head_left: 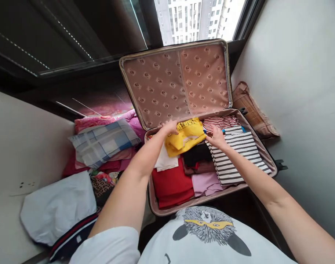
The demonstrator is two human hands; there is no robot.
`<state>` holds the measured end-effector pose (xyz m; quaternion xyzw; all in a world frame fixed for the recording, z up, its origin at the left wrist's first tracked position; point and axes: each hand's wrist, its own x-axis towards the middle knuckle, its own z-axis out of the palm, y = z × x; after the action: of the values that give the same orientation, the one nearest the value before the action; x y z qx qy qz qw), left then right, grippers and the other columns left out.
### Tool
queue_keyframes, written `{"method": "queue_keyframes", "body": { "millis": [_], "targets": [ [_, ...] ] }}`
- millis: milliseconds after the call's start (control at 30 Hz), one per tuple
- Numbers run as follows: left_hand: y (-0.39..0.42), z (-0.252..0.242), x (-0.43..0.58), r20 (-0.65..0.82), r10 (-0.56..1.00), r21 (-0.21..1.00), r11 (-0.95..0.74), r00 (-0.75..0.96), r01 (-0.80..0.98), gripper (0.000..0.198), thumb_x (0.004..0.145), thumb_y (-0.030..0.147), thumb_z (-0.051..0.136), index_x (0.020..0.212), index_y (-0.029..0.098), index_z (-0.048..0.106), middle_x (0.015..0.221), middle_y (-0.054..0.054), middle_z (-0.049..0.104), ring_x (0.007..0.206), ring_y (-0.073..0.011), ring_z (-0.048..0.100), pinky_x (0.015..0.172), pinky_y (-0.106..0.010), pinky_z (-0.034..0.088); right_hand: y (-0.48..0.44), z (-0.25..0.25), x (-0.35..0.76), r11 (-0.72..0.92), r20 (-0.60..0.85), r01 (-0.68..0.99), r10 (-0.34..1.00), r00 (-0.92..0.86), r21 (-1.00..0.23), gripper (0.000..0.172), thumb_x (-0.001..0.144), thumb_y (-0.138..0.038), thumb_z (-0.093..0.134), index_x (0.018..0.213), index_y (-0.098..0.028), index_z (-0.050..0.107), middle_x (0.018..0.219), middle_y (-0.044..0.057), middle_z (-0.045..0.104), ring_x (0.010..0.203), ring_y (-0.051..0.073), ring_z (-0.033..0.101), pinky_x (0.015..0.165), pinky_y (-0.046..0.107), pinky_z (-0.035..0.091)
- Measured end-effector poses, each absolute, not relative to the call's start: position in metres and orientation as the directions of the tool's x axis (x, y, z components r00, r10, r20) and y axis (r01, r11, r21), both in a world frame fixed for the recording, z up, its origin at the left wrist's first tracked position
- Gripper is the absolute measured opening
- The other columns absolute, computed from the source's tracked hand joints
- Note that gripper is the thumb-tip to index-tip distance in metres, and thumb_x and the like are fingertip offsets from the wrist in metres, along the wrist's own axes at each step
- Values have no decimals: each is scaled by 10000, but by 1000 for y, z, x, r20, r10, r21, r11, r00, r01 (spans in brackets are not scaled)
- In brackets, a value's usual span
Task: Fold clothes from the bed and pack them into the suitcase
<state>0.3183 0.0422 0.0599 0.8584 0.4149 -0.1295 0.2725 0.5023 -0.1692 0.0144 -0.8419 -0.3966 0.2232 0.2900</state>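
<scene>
A folded yellow T-shirt [185, 138] with dark lettering lies at the upper middle of the packed suitcase [156, 212]. My left hand [170, 127] grips its upper left side. At the shirt's right edge, my right hand [217, 139] holds the cloth between thumb and fingers, some fingers spread over striped clothes. Around it lie a white garment [167, 161], a red one [171, 183], a black one [197, 154] and a lilac one [207, 183]. To the right are a black-and-white striped garment [236, 157] and a red-and-white striped one [222, 121].
The suitcase's pink-lined lid [178, 84] stands raised against the window [195, 20]. Bedding with a plaid pillow [105, 141] and a pale grey bag-like bundle [59, 205] are piled at left. A brown woven mat [255, 112] leans by the right wall [302, 73].
</scene>
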Motion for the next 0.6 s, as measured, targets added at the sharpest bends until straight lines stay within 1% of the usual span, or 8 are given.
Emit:
{"method": "queue_keyframes", "body": {
  "millis": [67, 133, 200, 267, 367, 433, 500, 600],
  "targets": [
    [16, 38, 328, -222, 724, 218, -616, 653, 757, 724, 796, 270, 800, 1479, 178, 578, 1625, -239, 416, 1488, -452, 382, 1207, -663, 279, -176, 14, 505, -463, -9, 743, 852, 524, -484, 686, 848, -314, 635, 1488, -108, 506, 1513, 256, 493, 1331, 427, 493, 1082, 609, 430],
    [-18, 15, 323, -99, 762, 202, -614, 639, 763, 746, 905, 407, 715, 1581, 213, 467, 1712, -212, 258, 1561, -457, 228, 1225, -691, 209, -179, 14, 498, -355, 32, 853, 918, 396, -382, 673, 901, -295, 590, 1538, -114, 473, 1588, 252, 422, 1377, 420, 454, 1101, 583, 419],
    [-49, -7, 311, -105, 812, 225, -544, 575, 809, 813, 933, 516, 662, 1645, 263, 360, 1757, -173, 126, 1593, -462, 112, 1222, -697, 210, -173, 13, 485, -248, 23, 914, 963, 269, -321, 658, 938, -290, 567, 1570, -141, 458, 1641, 236, 369, 1440, 409, 399, 1120, 552, 408],
    [-72, -28, 300, -185, 826, 235, -488, 532, 840, 836, 922, 561, 661, 1655, 338, 326, 1776, -123, 45, 1603, -474, 27, 1203, -726, 216, -159, 5, 474, -165, -2, 947, 985, 171, -274, 645, 974, -316, 545, 1599, -200, 438, 1699, 202, 290, 1512, 419, 308, 1137, 559, 379],
    [-87, -53, 293, -299, 791, 233, -482, 534, 844, 749, 932, 550, 643, 1616, 465, 350, 1785, -49, 12, 1599, -495, -44, 1156, -817, 157, -132, -21, 466, -108, -85, 971, 992, 92, -215, 677, 1014, -376, 500, 1662, -295, 322, 1744, 165, 196, 1556, 459, 216, 1147, 627, 321],
    [-88, -64, 296, -317, 772, 247, -494, 551, 834, 706, 954, 547, 603, 1607, 498, 340, 1786, -26, 2, 1594, -506, -73, 1135, -855, 99, -121, -44, 468, -118, -183, 976, 979, 85, -183, 747, 1015, -449, 493, 1693, -325, 204, 1733, 187, 221, 1542, 483, 242, 1134, 677, 303],
    [-87, -69, 300, -290, 765, 277, -508, 575, 816, 680, 971, 535, 578, 1609, 484, 347, 1786, -22, 15, 1595, -498, -82, 1143, -854, 53, -116, -63, 473, -151, -269, 978, 957, 108, -144, 818, 999, -555, 487, 1702, -323, 141, 1715, 219, 251, 1518, 500, 286, 1122, 707, 297],
    [-88, -64, 299, -250, 742, 340, -534, 622, 774, 659, 966, 458, 612, 1596, 426, 421, 1782, -40, 69, 1601, -482, -72, 1160, -840, 24, -112, -78, 481, -191, -348, 978, 926, 150, -86, 817, 990, -661, 407, 1695, -306, 194, 1729, 225, 196, 1512, 504, 302, 1134, 707, 290]
  ]
}}
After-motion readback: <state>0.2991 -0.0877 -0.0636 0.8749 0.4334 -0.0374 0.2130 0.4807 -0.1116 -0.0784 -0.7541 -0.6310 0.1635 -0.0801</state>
